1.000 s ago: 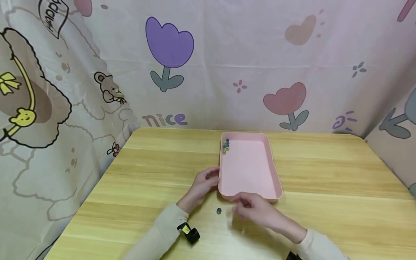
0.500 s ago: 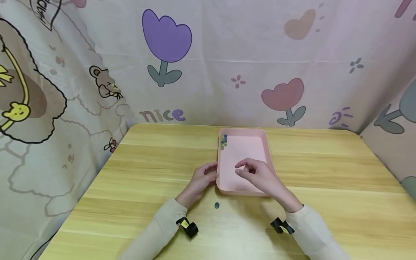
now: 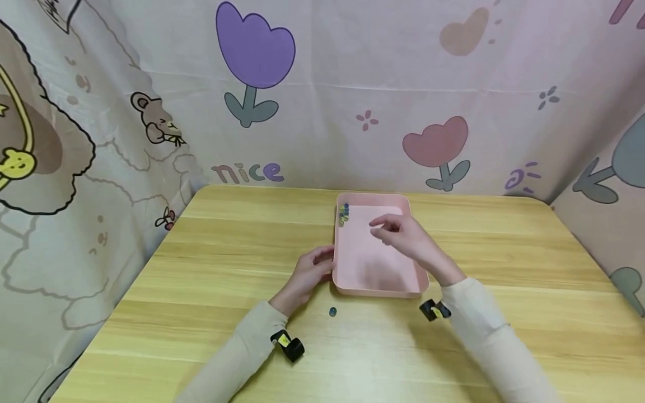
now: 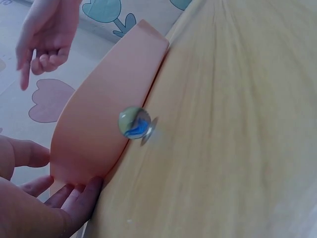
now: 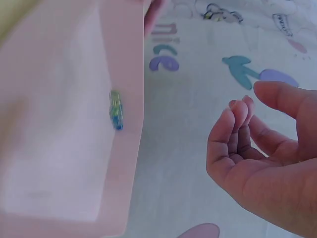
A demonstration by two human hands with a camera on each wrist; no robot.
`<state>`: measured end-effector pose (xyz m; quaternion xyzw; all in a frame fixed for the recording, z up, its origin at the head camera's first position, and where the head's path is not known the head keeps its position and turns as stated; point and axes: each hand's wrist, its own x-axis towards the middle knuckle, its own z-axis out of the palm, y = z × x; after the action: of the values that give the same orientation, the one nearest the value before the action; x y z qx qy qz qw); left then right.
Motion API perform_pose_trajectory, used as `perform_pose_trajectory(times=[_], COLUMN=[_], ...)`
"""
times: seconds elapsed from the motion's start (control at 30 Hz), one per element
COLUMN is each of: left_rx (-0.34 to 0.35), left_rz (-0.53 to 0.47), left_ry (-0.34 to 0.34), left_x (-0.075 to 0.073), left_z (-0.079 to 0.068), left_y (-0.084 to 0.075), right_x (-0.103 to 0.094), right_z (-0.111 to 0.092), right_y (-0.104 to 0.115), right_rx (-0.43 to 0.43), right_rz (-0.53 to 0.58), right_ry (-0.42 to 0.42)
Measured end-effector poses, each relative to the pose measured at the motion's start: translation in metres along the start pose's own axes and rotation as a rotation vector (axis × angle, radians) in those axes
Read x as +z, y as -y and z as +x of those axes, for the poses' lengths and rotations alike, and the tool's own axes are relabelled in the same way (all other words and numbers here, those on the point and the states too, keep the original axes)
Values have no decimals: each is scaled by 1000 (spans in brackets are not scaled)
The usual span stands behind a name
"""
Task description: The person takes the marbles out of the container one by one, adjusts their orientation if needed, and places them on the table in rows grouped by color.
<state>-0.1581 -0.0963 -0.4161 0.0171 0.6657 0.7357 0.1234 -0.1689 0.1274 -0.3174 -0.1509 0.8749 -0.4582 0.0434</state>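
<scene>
Off-white cloth at far left, printed with brown cartoon bears, hanging beside a pale yellow wood-grain surface. Next along, a cream sleeve with a small black wrist camera at its cuff, leading up to the left hand. Open, with relaxed fingers resting against the outer left wall of a shallow pink rectangular tray. Just to the right of that wrist, a single round clear glass marble with blue and yellow-green swirls, lying on the surface near the tray's near left corner and apart from the hand. Inside the tray, along its left wall by the far left corner, a bunched cluster of small blue and yellow-green glass marbles, too small to count. Above the tray's right half, the right hand, open, with loosely bent fingers and a clear gap between thumb and index finger, holding nothing. Beyond it, a second black wrist camera below a second cream sleeve. Behind everything, more cloth with a purple tulip, then a dusky pink flower farther right.
</scene>
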Motion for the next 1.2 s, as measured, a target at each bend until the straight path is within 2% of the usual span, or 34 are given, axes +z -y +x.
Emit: perform_pose_trajectory(times=[0.23, 0.43, 0.53, 0.77, 0.9, 1.2], left_rx=[5, 5, 14, 11, 17, 40], left_rz=[-4, -12, -16, -11, -11, -16], left_ry=[2, 2, 5, 6, 5, 3], left_x=[0, 0, 0, 1, 1, 1], left_z=[0, -1, -1, -1, -2, -3], left_y=[0, 2, 2, 3, 3, 3], right_x=[-7, -2, 0, 12, 24, 52], right_z=[36, 63, 75, 95, 104, 119], right_y=[2, -2, -6, -25, -37, -44], right_rx=[-53, 83, 119, 173, 198, 118], right_rz=[-97, -172, -130, 86, 101, 63], right_ry=[-24, 0, -3, -46, -97, -149])
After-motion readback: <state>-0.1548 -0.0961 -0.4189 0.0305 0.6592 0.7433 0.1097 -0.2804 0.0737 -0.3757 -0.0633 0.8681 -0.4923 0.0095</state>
